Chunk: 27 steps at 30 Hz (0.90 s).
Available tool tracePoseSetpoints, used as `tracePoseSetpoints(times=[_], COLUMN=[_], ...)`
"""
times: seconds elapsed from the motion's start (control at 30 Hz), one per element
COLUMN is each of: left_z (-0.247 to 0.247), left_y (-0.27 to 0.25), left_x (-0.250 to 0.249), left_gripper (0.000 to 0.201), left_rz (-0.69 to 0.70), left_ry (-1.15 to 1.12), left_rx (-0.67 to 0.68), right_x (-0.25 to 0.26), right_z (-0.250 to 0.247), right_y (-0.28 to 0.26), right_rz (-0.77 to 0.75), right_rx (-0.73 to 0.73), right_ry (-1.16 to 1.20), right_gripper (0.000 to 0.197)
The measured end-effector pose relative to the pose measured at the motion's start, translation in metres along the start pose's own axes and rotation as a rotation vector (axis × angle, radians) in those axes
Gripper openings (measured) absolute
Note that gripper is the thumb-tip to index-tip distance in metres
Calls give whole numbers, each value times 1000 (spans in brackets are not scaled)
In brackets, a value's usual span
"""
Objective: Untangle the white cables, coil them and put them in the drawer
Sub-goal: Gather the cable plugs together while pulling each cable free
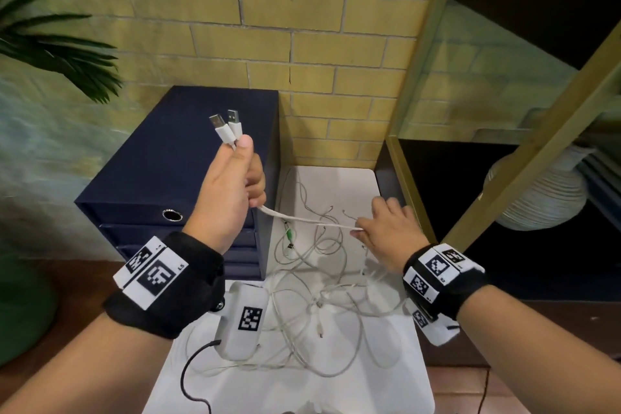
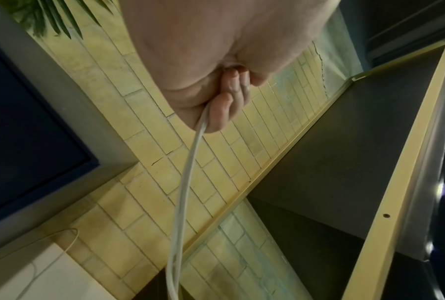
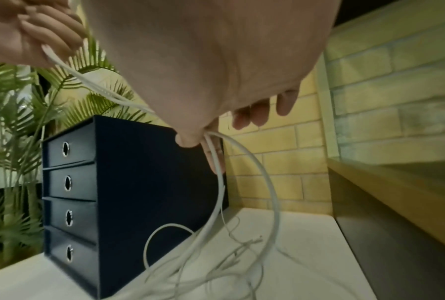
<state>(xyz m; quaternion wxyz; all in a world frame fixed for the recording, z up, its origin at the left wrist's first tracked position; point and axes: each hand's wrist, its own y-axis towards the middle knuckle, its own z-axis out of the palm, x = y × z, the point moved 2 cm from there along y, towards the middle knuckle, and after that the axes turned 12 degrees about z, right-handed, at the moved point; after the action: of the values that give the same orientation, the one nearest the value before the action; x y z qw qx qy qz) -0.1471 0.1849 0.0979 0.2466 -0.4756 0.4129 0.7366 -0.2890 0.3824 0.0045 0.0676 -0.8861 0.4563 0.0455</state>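
My left hand [image 1: 235, 175] is raised over the dark blue drawer unit [image 1: 158, 175] and grips two white cables just below their USB plugs [image 1: 225, 127], which stick up above the fist. The paired cables [image 1: 309, 221] run taut from the fist to my right hand [image 1: 383, 228], which pinches them between thumb and forefinger over the white table [image 1: 346, 185]. In the left wrist view the cables [image 2: 183, 194] leave the curled fingers [image 2: 224, 113]. In the right wrist view they [image 3: 216, 182] loop down from the pinch into a loose tangle [image 3: 216, 270]. All drawers [image 3: 70, 182] stand shut.
A tangle of thin white cables [image 1: 319, 306] covers the table, with a small green-tipped plug [image 1: 288, 235]. A palm plant [image 1: 50, 44] stands at the left, a yellow brick wall [image 1: 302, 27] behind, a shelf frame [image 1: 504, 178] with a ribbed white vase [image 1: 537, 198] at the right.
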Motion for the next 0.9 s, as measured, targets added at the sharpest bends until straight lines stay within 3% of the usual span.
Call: tracePoseSetpoints(times=[0.1,0.2,0.3,0.43,0.5,0.57,0.67,0.77,0.83,0.9], left_z=[-1,-2,0,2,2,2,0,-2,0,3], left_y=[3,4,4,6,8,10,10,6,3,-1], left_x=[-3,-5,-5,-7,-9,-11,-8,-1,4,11], left_gripper=[32,32,30,30,31,31,34,35,36,38], left_rz=[18,28,30,54,65,68,48,-8,-48,-103], left_ry=[-16,-5,-2,-1,-5,0,10,3,17,30], left_rx=[-4,-17,-25,-24,-20,-17,5,39,65,83], right_x=[-4,-12,-21,-21,-21,-22,-24,-24,-17,-7], right_z=[-13,-31,-60,-116,-136,-138,-110,-53,-17,10], right_y=[16,31,45,56,55,53,49,46,40,31], right_rz=[31,147,182,-19,-127,-155,25,186,199,197], right_rx=[119,134,-119,-562,-709,-762,-567,-114,194,397], right_ry=[82,467,695,879,907,898,811,515,360,280], right_gripper=[33,23,21,27,35,40,43,36,34,32])
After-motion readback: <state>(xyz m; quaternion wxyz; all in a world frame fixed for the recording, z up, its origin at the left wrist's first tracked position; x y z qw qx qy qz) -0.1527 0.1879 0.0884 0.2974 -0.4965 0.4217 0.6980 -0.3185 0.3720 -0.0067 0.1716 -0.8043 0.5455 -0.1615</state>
